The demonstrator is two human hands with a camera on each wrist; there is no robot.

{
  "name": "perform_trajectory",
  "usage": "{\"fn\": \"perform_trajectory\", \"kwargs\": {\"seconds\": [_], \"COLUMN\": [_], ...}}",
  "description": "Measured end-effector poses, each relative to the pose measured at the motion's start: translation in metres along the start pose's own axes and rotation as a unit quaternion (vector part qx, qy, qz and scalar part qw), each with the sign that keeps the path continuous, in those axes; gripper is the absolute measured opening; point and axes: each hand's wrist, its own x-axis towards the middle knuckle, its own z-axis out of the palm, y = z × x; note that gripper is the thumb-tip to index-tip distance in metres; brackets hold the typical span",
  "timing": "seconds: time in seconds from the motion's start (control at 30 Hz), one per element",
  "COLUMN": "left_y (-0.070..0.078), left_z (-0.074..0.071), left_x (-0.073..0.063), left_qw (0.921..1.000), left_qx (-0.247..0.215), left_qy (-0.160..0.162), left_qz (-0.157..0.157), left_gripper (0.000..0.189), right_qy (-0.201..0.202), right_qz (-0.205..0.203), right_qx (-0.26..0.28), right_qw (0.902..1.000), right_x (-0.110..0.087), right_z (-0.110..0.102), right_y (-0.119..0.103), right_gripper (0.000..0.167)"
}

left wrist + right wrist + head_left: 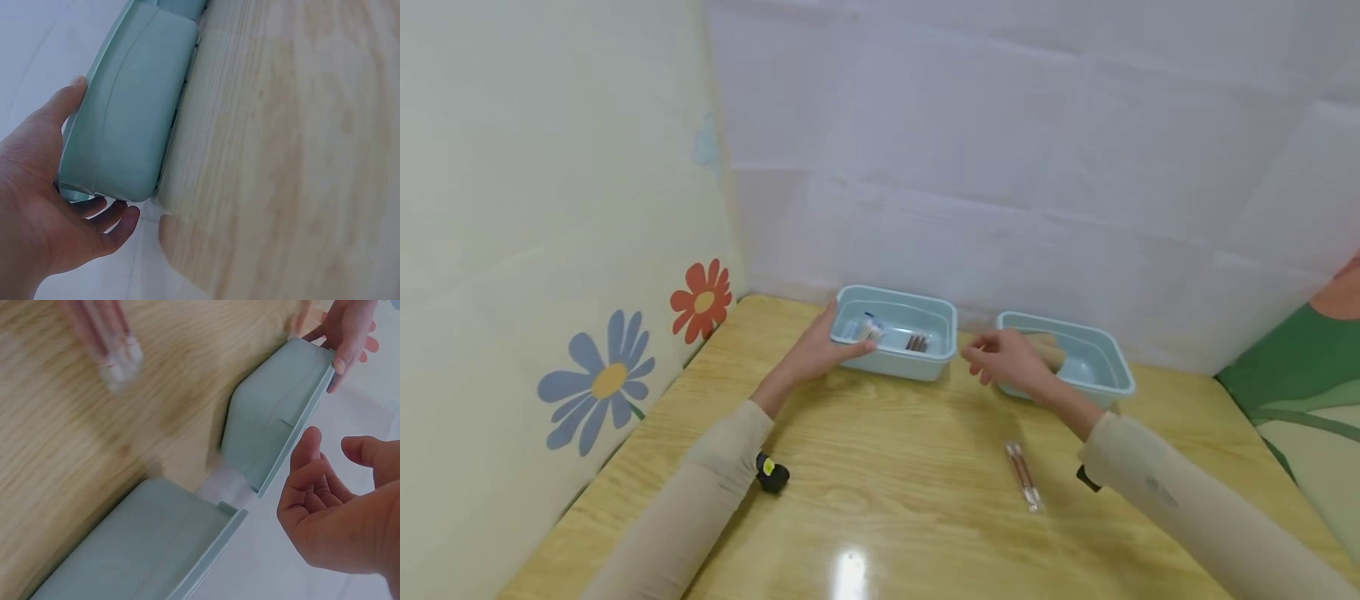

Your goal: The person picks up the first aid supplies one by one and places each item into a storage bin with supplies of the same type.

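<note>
At the back of the table stands a light blue plastic bin point(898, 364), its left end gripped by my left hand point(815, 343). The thumb lies over the rim and the fingers bend round the end wall in the left wrist view. Inside are a white-and-blue wrapped bundle point(871, 327) and several dark brown sticks point(917, 342). My right hand point(1009, 360) hovers by the left end of a second blue bin point(1112, 367), fingers loosely curled with nothing between them. Partly hidden behind that hand, a tan rolled item point(1049, 353) lies in the second bin.
A clear packet of slim reddish-brown sticks point(1023, 476) lies on the wooden table point(880, 467), in front of the second bin. A pale sheet point(970, 167) hangs close behind both bins. The wall with painted flowers point(610, 379) borders the table's left side.
</note>
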Motion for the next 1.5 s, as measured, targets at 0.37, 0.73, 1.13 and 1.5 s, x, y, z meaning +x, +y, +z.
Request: {"fn": "perform_trajectory", "kwargs": {"seconds": [0.37,0.73,1.13,1.5], "left_y": [0.033,-0.005,-0.007,0.017], "left_z": [-0.003,0.004,-0.003,0.001], "left_x": [-0.013,-0.003,0.001,-0.002], "left_qw": [0.9993,0.9993,0.999,0.9992], "left_qx": [-0.011,0.001,0.023,-0.015], "left_qy": [0.004,0.014,0.022,0.01], "left_qz": [-0.034,-0.033,-0.032,-0.037], "left_gripper": [0.09,0.099,0.1,0.095], "right_qy": [-0.026,-0.016,0.025,0.039], "right_qz": [-0.059,-0.081,-0.091,0.038], "right_qx": [-0.026,-0.079,-0.102,-0.202], "right_qw": [0.9976,0.9935,0.9903,0.9779], "right_x": [-0.03,-0.064,-0.091,-0.117], "right_z": [-0.006,0.003,0.017,0.019], "right_y": [0.013,0.027,0.037,0.049], "right_gripper": [0.017,0.013,0.007,0.021]}}
